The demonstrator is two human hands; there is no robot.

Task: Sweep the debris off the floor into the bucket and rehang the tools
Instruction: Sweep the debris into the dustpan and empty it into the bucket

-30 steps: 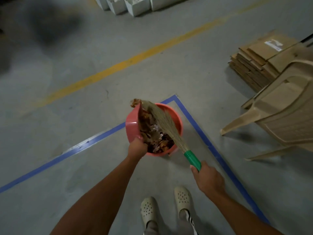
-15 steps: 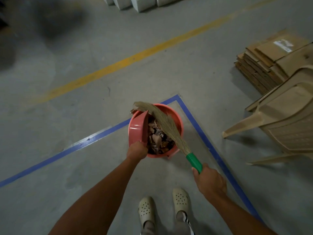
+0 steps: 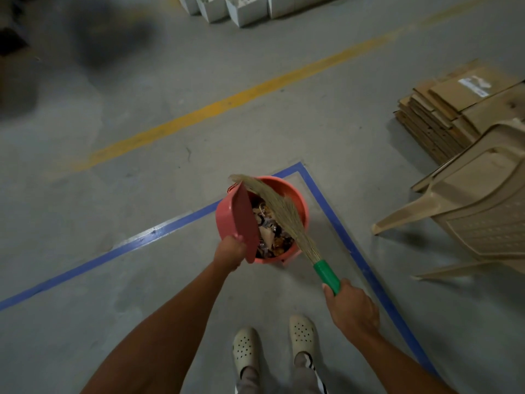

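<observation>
A salmon-red bucket (image 3: 295, 194) stands on the grey floor inside the corner of a blue tape line. Brown and mixed debris (image 3: 270, 234) lies inside it. My left hand (image 3: 230, 251) grips a red dustpan (image 3: 244, 220), tipped steeply on edge over the bucket's left rim. My right hand (image 3: 350, 307) holds the green handle of a grass broom (image 3: 284, 214); its straw head lies across the bucket's mouth and reaches the dustpan's top edge.
A beige plastic chair (image 3: 477, 209) lies tipped over at the right, with a stack of flattened cardboard (image 3: 449, 109) behind it. White boxes (image 3: 244, 8) line the far edge. A yellow line crosses the floor. My feet in pale clogs (image 3: 302, 335) stand below the bucket.
The dustpan has tipped steeper over the bucket and its debris has dropped in; the pan now shows bare. The broom head has swept along the pan toward its top edge.
</observation>
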